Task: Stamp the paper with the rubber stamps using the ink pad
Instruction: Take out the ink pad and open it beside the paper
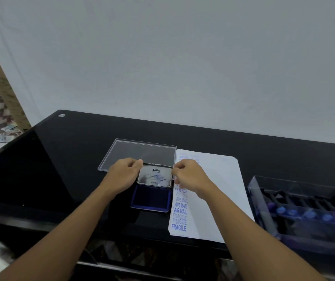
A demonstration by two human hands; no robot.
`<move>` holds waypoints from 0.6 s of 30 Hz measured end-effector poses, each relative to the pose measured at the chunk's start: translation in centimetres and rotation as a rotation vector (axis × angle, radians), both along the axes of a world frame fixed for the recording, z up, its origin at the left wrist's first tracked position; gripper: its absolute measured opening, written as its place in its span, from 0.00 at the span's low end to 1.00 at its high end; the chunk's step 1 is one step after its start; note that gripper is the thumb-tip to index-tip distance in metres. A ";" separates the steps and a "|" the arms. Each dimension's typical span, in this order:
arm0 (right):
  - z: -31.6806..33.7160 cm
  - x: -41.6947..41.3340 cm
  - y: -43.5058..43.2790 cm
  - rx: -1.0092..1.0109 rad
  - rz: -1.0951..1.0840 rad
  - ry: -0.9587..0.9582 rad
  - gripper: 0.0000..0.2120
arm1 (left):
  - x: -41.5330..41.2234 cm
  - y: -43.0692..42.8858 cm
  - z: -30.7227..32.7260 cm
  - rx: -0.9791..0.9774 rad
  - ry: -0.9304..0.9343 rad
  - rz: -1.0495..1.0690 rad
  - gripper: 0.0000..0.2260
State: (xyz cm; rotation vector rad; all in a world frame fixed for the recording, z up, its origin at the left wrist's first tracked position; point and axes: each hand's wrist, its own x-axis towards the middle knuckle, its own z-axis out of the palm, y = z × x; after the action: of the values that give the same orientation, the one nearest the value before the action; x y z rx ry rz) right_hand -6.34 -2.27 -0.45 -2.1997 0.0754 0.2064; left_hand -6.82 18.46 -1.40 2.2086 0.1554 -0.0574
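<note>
Ink pad [151, 199]: sits mid-surface, directly in front of you, case open. The blue felt bed is exposed and framed by a dark blue rectangular tray with rounded corners.

The lid [155, 176] is shiny metal with printed text. It is hinged at the far edge and stands tilted up.

Your left hand [122, 173] has its fingers curled and pinches the lid's left edge. Your right hand [189, 175] is also curled and pinches the lid's right edge. The hands are apart, with the lid between them.

Paper [219, 189]: a white stack just beside the pad's right side, its sheets slightly offset. A column of blue impressions runs along its left margin: FRAGILE nearest you, then AIR MAIL, then SAMPLE. The ones farther up are too faint to read.

Clear plastic cover [140, 153]: flat and rectangular, behind the pad; the lid's top edge overlaps it in view.

Stamp box [296, 199]: transparent, at the right near the surface's edge. It holds rubber stamps [308, 214] with blue knobs in a row.

Surface [61, 169]: glossy black, with open room to the left of the pad.
</note>
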 end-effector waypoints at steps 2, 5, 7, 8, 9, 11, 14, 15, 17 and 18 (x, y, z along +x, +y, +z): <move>0.5 -0.5 -0.4 -0.008 0.003 -0.024 0.12 | 0.0 -0.4 0.5 0.048 -0.066 0.021 0.14; 1.3 -1.2 -1.1 -0.022 0.008 -0.066 0.10 | -0.1 -1.4 1.5 0.066 -0.152 0.028 0.12; 1.9 -1.8 -1.7 -0.026 0.013 -0.099 0.09 | -0.3 -2.4 2.4 0.053 -0.194 0.014 0.10; 2.2 -2.0 -1.9 -0.032 0.018 -0.116 0.09 | -0.5 -3.0 2.9 0.044 -0.209 0.004 0.10; 2.5 -2.3 -2.3 -0.038 0.023 -0.131 0.09 | -0.6 -3.6 3.3 0.034 -0.225 -0.008 0.10; 3.0 -2.7 -3.1 -0.049 0.033 -0.156 0.10 | -0.7 -4.8 4.0 0.018 -0.247 -0.038 0.09; 3.6 -3.4 -4.6 -0.070 0.039 -0.192 0.09 | -1.1 -6.8 4.8 0.000 -0.277 -0.089 0.07; 3.8 -3.7 -5.3 -0.078 0.039 -0.202 0.09 | -1.3 -7.6 5.1 -0.005 -0.292 -0.106 0.07; 4.0 -4.2 -6.6 -0.090 0.032 -0.216 0.09 | -1.7 -9.1 5.4 -0.017 -0.320 -0.138 0.07; 4.1 -4.5 -7.4 -0.093 0.020 -0.221 0.09 | -1.9 -10.1 5.5 -0.021 -0.329 -0.156 0.08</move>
State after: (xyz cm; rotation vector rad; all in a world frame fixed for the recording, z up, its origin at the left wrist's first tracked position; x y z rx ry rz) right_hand -10.86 -9.68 3.69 -2.3022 -0.0614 -0.0304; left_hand -8.73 8.39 4.12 2.1718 -0.1990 0.2164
